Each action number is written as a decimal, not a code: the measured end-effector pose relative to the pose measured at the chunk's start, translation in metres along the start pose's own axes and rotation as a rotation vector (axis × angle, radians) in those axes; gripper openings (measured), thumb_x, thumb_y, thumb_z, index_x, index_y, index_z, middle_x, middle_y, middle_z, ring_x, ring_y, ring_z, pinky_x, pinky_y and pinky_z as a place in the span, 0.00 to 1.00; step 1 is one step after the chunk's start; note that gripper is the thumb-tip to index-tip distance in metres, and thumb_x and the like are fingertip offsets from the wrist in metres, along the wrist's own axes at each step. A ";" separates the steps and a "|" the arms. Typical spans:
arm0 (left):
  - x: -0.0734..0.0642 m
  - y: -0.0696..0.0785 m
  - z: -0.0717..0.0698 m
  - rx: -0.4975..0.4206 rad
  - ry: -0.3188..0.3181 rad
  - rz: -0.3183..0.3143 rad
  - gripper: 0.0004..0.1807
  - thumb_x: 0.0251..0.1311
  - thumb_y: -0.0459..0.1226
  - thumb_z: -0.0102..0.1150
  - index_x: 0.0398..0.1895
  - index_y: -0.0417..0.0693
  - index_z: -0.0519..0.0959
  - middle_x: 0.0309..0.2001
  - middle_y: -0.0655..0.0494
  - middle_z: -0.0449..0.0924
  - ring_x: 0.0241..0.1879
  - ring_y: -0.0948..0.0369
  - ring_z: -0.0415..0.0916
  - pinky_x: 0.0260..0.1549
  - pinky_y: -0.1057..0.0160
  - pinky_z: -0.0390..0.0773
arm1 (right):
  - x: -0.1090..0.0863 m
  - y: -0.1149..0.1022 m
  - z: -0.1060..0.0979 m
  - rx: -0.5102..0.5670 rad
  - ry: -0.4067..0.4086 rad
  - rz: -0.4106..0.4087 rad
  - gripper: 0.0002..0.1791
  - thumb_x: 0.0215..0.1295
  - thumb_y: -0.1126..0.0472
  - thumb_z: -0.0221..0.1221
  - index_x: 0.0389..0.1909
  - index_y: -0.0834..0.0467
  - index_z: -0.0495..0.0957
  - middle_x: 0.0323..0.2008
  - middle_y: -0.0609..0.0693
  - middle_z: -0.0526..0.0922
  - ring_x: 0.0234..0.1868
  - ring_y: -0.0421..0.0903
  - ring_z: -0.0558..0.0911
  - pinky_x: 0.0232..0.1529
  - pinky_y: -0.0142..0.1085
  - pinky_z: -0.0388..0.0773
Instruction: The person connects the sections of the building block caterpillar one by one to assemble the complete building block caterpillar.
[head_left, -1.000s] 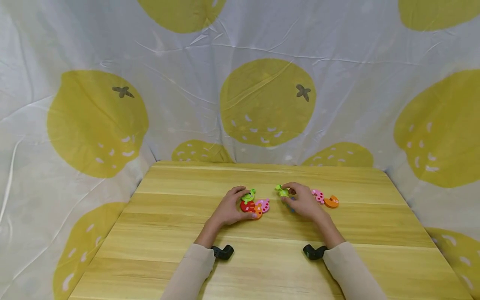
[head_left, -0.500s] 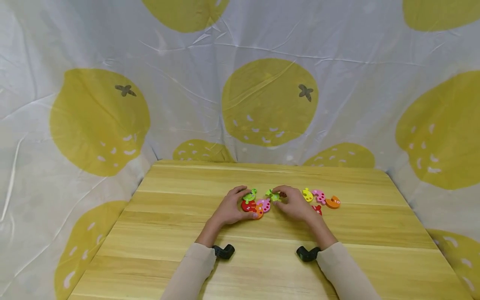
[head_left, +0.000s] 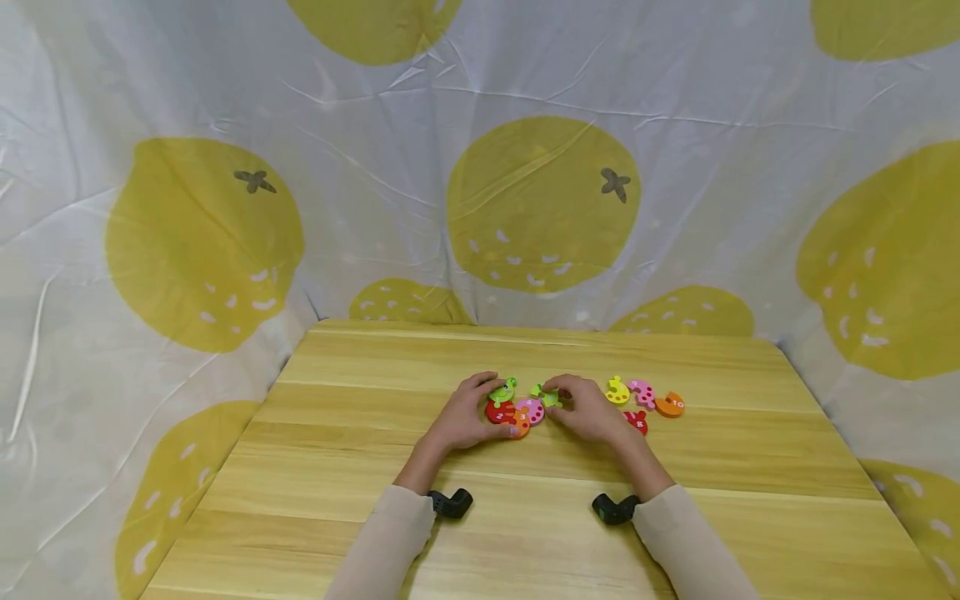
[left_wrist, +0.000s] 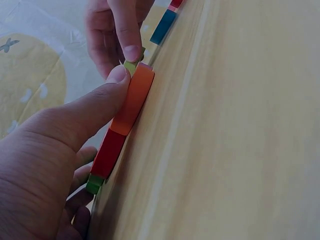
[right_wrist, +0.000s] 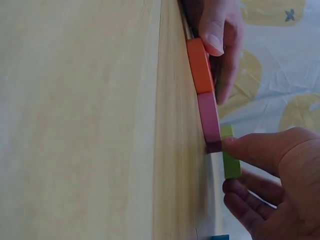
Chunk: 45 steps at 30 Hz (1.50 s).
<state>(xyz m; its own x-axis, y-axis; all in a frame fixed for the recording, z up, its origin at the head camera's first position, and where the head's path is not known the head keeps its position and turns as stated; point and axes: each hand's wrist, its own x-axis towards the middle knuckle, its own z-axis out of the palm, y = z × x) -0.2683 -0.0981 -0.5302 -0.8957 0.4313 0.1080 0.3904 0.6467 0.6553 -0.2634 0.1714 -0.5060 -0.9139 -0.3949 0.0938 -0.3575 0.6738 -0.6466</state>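
Thumb and fingers of the right hand (head_left: 588, 410) pinch a green piece (head_left: 552, 399) just right of the pink piece (head_left: 533, 412) marked 4; whether the two touch, I cannot tell. Left of the pink piece, the left hand (head_left: 461, 418) curls round the joined group it belongs to, thumb on the orange piece (head_left: 519, 426) at its near left, fingers at the green head (head_left: 502, 392) at its far left. Between those two sits a red piece (head_left: 498, 412) marked 2. Well right of the pink piece lie a yellow piece (head_left: 617, 392), a spotted piece (head_left: 642, 394) marked 9, an orange end piece (head_left: 670, 406) marked 10 and, slightly nearer, a red piece marked 8 (head_left: 637, 423). Beneath the pink piece spreads a wooden table (head_left: 532, 542), yellowish, its grain running crosswise. Beyond the pink piece, and off to both sides, hangs a creased whitish cloth (head_left: 697, 75) printed with big yellow lemons. Beige sleeves (head_left: 386, 542) reach in from its near side.
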 end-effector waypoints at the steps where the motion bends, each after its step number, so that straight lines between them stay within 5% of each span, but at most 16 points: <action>1: 0.000 0.000 0.000 0.001 0.000 -0.001 0.52 0.47 0.62 0.77 0.75 0.53 0.70 0.78 0.52 0.61 0.78 0.47 0.57 0.72 0.40 0.65 | 0.000 0.000 0.000 -0.003 0.002 -0.003 0.19 0.67 0.62 0.68 0.58 0.57 0.82 0.58 0.54 0.83 0.55 0.52 0.82 0.59 0.51 0.79; 13: 0.000 -0.002 0.000 0.073 -0.021 0.047 0.49 0.46 0.66 0.74 0.74 0.63 0.72 0.79 0.53 0.60 0.79 0.48 0.55 0.72 0.37 0.63 | 0.002 0.000 0.006 -0.006 -0.006 0.036 0.19 0.65 0.62 0.69 0.57 0.57 0.82 0.55 0.52 0.83 0.50 0.48 0.79 0.55 0.46 0.78; 21: 0.000 -0.002 0.003 0.054 -0.015 0.029 0.51 0.43 0.66 0.76 0.73 0.62 0.73 0.78 0.53 0.61 0.78 0.47 0.57 0.71 0.38 0.66 | -0.011 0.004 -0.007 -0.005 0.093 0.049 0.20 0.67 0.60 0.68 0.59 0.59 0.82 0.57 0.56 0.83 0.56 0.56 0.82 0.58 0.53 0.80; 31: 0.000 -0.003 0.001 0.035 0.006 0.011 0.51 0.41 0.65 0.78 0.72 0.60 0.74 0.77 0.52 0.62 0.77 0.48 0.58 0.72 0.41 0.66 | -0.034 0.021 -0.025 -0.092 0.205 0.150 0.18 0.67 0.56 0.69 0.51 0.62 0.85 0.41 0.54 0.84 0.39 0.49 0.80 0.43 0.44 0.79; 45: 0.001 -0.002 0.002 0.065 0.008 0.010 0.51 0.43 0.64 0.77 0.73 0.60 0.73 0.77 0.53 0.62 0.77 0.48 0.58 0.71 0.41 0.67 | -0.047 0.025 -0.031 -0.179 0.131 0.070 0.14 0.67 0.58 0.68 0.50 0.60 0.87 0.50 0.57 0.84 0.50 0.55 0.81 0.53 0.53 0.80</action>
<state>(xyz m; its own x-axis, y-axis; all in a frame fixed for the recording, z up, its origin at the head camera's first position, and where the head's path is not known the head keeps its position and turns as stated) -0.2695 -0.0973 -0.5331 -0.8933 0.4331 0.1200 0.4117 0.6818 0.6046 -0.2347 0.2260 -0.5034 -0.9505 -0.2670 0.1589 -0.3106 0.8015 -0.5111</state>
